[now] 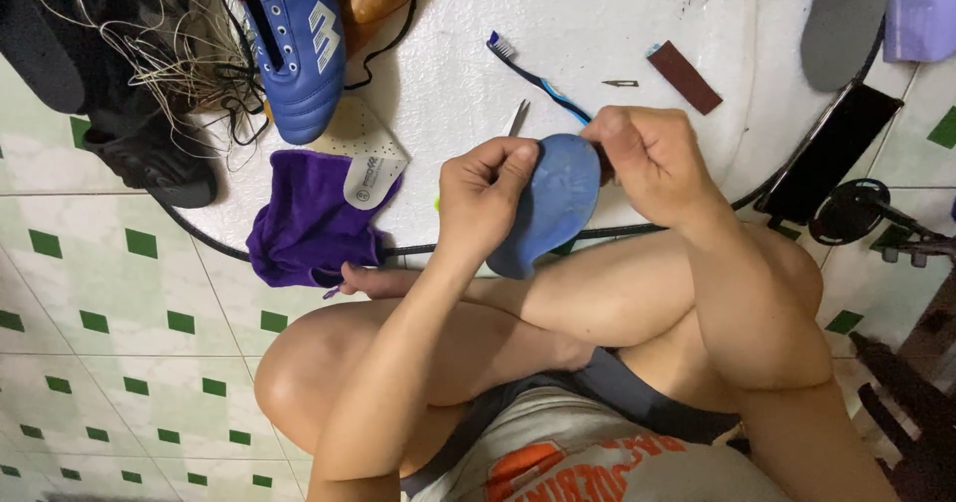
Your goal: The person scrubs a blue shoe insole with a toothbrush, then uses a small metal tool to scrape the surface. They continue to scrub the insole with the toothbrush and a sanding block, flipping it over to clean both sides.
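Knees crossed below us | our left hand (485, 195) pinches blue insole (550, 203) | right hand (647, 158) fisted, gripping its top edge | white labelled insole (370, 158) on purple cloth (304, 218), blue boot (297, 49) beyond

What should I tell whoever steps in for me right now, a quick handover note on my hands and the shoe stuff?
Left hand: grips the blue insole by its left edge, above the knees.
Right hand: closed at the insole's upper right edge; whether it holds a tool cannot be told.
On the round white table: blue shoe, white insole on a purple cloth, toothbrush, small blade, dark red strip, grey insole.
Done: blue insole is out of the shoe.
Left: not back in the shoe yet.
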